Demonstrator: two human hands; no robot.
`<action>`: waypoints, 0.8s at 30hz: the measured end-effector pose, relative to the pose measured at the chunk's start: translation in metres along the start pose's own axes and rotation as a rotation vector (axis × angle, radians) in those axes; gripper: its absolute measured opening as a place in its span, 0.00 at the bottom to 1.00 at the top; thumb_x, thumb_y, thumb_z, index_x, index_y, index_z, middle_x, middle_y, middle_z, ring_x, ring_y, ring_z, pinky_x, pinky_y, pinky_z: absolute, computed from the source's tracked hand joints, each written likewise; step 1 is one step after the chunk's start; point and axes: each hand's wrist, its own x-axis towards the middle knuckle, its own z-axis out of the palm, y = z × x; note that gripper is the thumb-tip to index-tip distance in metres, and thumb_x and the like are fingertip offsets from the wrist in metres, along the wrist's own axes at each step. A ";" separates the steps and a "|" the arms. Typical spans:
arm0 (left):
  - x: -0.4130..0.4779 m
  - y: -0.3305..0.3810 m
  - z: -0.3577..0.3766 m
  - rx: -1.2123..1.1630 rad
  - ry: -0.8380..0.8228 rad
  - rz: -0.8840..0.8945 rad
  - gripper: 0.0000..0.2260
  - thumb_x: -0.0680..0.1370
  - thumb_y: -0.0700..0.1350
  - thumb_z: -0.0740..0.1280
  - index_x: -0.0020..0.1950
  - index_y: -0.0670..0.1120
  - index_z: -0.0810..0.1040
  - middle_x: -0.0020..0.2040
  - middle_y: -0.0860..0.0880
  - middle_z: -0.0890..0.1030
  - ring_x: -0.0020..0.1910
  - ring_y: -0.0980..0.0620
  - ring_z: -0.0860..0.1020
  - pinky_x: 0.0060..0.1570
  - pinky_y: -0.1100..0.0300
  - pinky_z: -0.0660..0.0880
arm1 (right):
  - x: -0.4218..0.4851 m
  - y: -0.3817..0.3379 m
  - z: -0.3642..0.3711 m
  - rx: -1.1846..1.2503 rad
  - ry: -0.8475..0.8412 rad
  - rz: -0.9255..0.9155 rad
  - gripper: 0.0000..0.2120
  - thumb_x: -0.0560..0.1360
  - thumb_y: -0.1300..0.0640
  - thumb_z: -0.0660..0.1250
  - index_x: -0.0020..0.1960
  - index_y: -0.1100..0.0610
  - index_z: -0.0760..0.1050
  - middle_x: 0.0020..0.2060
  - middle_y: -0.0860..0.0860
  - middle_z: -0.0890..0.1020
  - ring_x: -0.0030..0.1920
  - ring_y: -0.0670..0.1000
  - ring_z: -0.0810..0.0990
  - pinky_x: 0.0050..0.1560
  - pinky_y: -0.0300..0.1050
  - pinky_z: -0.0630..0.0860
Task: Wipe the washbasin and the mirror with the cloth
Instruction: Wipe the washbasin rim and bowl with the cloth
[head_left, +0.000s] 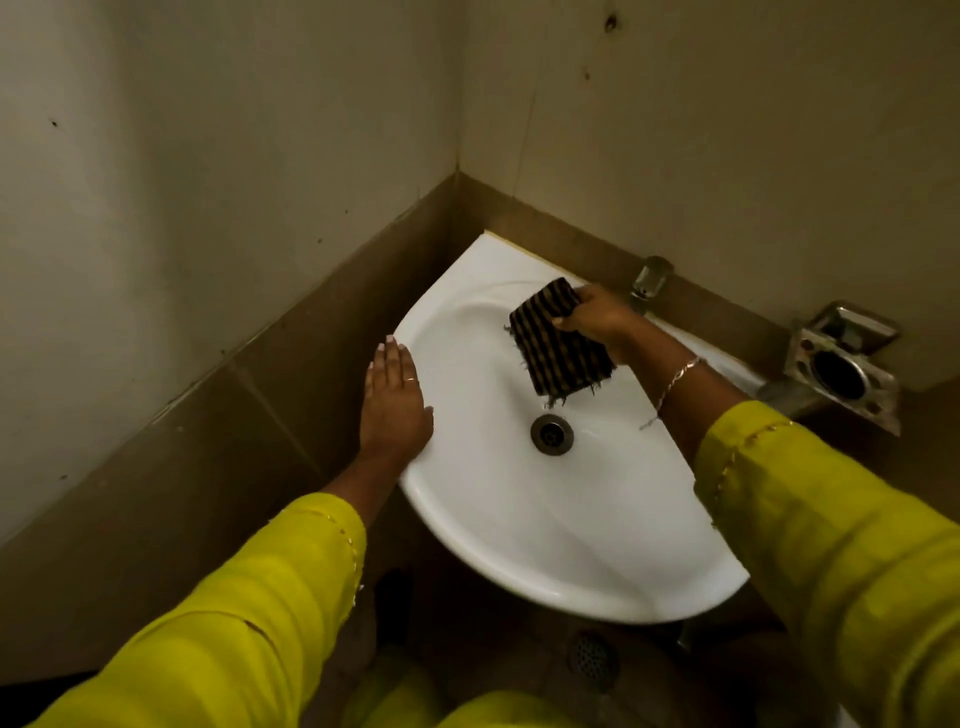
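A white washbasin (519, 519) is fixed in the corner of two walls, with a dark metal drain (551, 434) in its bowl. My right hand (597, 318) grips a folded cloth (558, 345) with dark and tan stripes and holds it against the back slope of the bowl, just above the drain. My left hand (394, 405) lies flat with straight fingers on the basin's left rim. No mirror is in view.
A chrome tap (649, 283) stands at the basin's back edge, right of the cloth. A metal soap holder (844, 364) is mounted on the right wall. Brown tiles line the lower walls. A round floor drain (592, 660) lies below the basin.
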 end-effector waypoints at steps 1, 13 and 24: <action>0.000 0.000 0.001 -0.008 0.007 -0.002 0.37 0.76 0.46 0.63 0.73 0.35 0.43 0.75 0.36 0.44 0.75 0.41 0.45 0.73 0.51 0.43 | 0.008 -0.007 -0.003 -0.031 0.031 -0.015 0.17 0.77 0.64 0.60 0.66 0.63 0.68 0.61 0.61 0.74 0.62 0.60 0.73 0.58 0.50 0.70; 0.000 0.000 -0.001 -0.088 0.050 -0.013 0.33 0.77 0.46 0.60 0.73 0.36 0.44 0.76 0.37 0.45 0.75 0.42 0.44 0.72 0.55 0.42 | 0.070 0.031 0.038 -0.910 0.040 -0.101 0.28 0.77 0.55 0.62 0.72 0.64 0.56 0.70 0.64 0.62 0.67 0.64 0.66 0.66 0.57 0.66; 0.001 0.000 -0.001 -0.083 0.061 -0.005 0.32 0.78 0.46 0.57 0.73 0.36 0.43 0.76 0.38 0.43 0.75 0.44 0.42 0.73 0.56 0.40 | 0.103 0.062 0.039 -0.907 0.116 -0.194 0.31 0.80 0.46 0.52 0.76 0.55 0.42 0.75 0.63 0.43 0.74 0.63 0.43 0.71 0.63 0.45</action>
